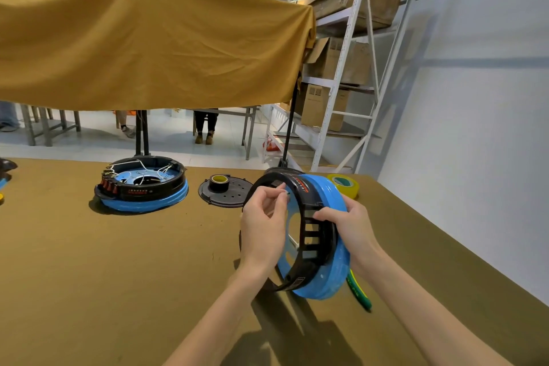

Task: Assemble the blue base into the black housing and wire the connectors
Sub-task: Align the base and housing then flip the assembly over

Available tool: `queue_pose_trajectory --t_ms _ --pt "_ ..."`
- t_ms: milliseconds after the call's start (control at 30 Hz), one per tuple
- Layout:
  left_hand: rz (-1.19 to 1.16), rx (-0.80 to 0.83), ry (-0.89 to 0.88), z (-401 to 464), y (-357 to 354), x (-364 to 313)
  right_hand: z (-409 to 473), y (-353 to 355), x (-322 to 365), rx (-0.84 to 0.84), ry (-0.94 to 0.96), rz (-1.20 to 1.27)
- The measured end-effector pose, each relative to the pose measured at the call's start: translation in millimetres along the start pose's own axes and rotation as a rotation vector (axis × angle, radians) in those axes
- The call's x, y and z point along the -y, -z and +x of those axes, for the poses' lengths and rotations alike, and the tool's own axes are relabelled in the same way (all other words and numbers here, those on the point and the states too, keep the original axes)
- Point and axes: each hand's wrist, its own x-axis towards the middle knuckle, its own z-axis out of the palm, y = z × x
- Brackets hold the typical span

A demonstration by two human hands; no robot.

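Both forearms reach in toward a black housing [312,226] tipped on edge over the table [89,276], with the blue base [335,208] seemingly already seated in it. On the housing's outer side, the right hand [347,226] grips the rim. Just inside the ring, the left hand [264,226] has its fingers curled, pinching something too small to identify. No wires show here, so wiring appears undone. Left of the housing, a wired unit [142,184] sits flat.
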Motion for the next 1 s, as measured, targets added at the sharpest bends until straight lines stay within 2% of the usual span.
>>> queue_pose_trajectory --t_ms 200,567,833,1000 --pt "0.23 0.0 -0.149 1 -8 -7 0 14 -5 0.035 -0.009 0.054" --pt "0.267 -0.049 -0.266 1 -15 -18 0 17 -11 0.051 0.005 0.086" --pt "0.261 -0.054 -0.171 -9 -22 -14 -2 9 -12 0.025 0.05 0.11" --pt "0.06 -0.082 -0.022 -23 -29 -10 -3 -3 -13 0.01 0.101 0.102"
